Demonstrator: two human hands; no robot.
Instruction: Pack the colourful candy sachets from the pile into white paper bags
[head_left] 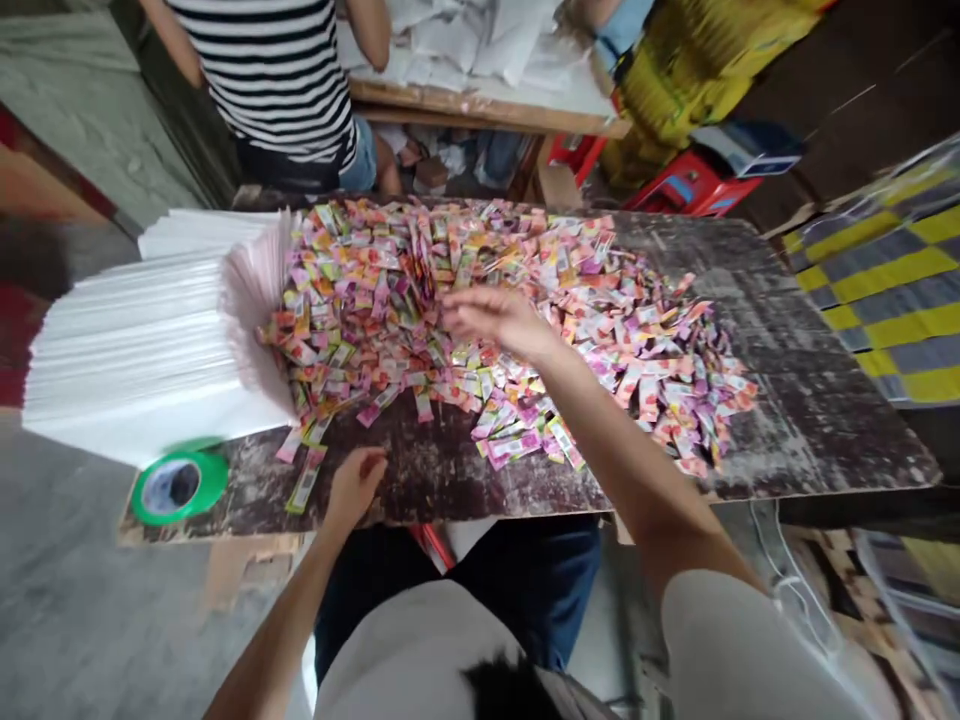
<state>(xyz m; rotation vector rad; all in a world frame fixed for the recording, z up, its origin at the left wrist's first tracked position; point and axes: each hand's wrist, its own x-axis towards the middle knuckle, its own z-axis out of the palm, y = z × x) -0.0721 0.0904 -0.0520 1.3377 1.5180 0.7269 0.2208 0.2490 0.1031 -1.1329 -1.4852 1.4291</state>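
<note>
A wide heap of small colourful sachets (480,300) in pink, yellow and orange covers the dark worn table (810,400). My right hand (491,318) reaches out over the middle of the heap, blurred, fingers spread just above the sachets. My left hand (356,482) rests at the table's near edge with its fingers curled. Whether it holds anything I cannot tell. A few loose sachets (306,478) lie just left of it.
A tall stack of white bags (142,340) lies on the table's left side. A green tape roll (178,486) sits at the near left corner. Another person in a striped shirt (277,80) sits at a far table. Red stools (690,180) and a yellow sack stand beyond.
</note>
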